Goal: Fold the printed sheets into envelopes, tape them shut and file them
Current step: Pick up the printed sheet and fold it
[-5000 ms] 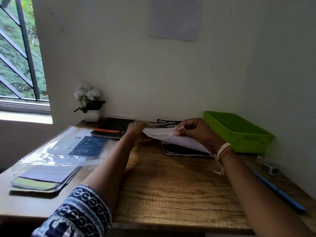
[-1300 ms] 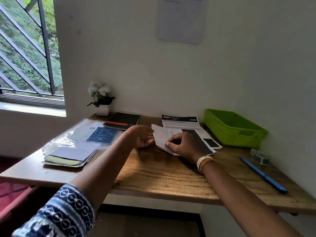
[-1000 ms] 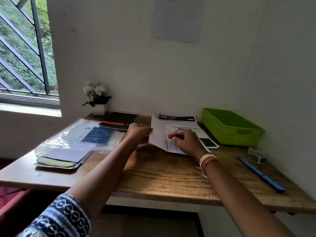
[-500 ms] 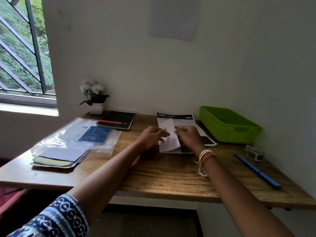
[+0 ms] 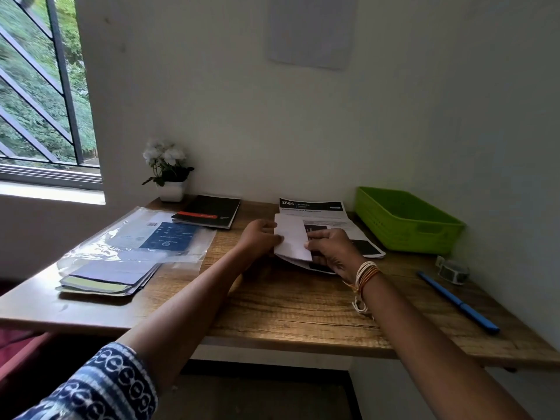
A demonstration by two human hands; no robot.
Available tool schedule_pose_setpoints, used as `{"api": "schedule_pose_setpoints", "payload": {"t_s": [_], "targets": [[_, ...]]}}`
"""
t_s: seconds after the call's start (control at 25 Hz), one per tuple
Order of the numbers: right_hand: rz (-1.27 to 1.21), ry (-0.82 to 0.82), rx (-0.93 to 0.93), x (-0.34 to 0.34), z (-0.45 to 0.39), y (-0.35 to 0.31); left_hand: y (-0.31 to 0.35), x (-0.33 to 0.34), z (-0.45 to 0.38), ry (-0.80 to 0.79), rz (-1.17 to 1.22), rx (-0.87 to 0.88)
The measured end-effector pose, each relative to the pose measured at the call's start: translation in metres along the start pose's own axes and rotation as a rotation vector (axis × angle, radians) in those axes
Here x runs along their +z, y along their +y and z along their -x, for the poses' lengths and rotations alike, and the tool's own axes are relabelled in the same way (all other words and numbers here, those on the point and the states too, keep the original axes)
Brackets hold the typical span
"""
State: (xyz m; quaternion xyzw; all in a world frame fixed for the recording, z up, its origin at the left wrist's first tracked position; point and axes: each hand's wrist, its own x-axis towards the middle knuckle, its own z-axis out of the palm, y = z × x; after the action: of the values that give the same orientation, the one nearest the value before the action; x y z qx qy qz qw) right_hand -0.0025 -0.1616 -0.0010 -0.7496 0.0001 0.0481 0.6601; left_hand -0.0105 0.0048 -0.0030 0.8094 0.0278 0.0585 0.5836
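A: How far along?
B: Early. Both hands pinch one folded sheet (image 5: pixel 292 237) over the desk (image 5: pixel 303 301): left hand (image 5: pixel 261 237) at its left edge, right hand (image 5: pixel 328 248) at its right.
A: And beyond?
B: Printed sheets (image 5: pixel 315 209) still flat, tape (image 5: pixel 453 269) untouched, green tray (image 5: pixel 406 221) seemingly empty.

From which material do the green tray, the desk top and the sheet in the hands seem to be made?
Green tray: likely moulded plastic, uniform bright colour, slotted walls. Desk top: wood or wood-look laminate, grain lines, dull sheen. Folded sheet: thin white paper, creased, held by the left hand and the right hand.
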Motion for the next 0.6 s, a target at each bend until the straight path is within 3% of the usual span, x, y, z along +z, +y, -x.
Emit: {"api": "schedule_pose_setpoints", "payload": {"t_s": [0.08, 0.2, 0.28, 0.44, 0.6], "targets": [[0.192, 0.014, -0.061, 0.002, 0.003, 0.002, -0.002, -0.001, -0.003, 0.026, -0.05, -0.017], [0.646, 0.106, -0.334, 0.002, 0.005, 0.004, -0.001, -0.002, -0.002, 0.041, -0.08, -0.047], [0.756, 0.039, -0.358, 0.002, 0.006, 0.004, 0.0, -0.002, -0.001, 0.043, -0.07, -0.045], [0.827, -0.045, -0.313, 0.003, 0.007, 0.003, 0.002, -0.002, 0.002, 0.05, 0.064, -0.033], [0.544, -0.024, -0.214, 0.005, 0.008, -0.001, 0.008, -0.002, 0.013, -0.111, 0.211, 0.1]]}}
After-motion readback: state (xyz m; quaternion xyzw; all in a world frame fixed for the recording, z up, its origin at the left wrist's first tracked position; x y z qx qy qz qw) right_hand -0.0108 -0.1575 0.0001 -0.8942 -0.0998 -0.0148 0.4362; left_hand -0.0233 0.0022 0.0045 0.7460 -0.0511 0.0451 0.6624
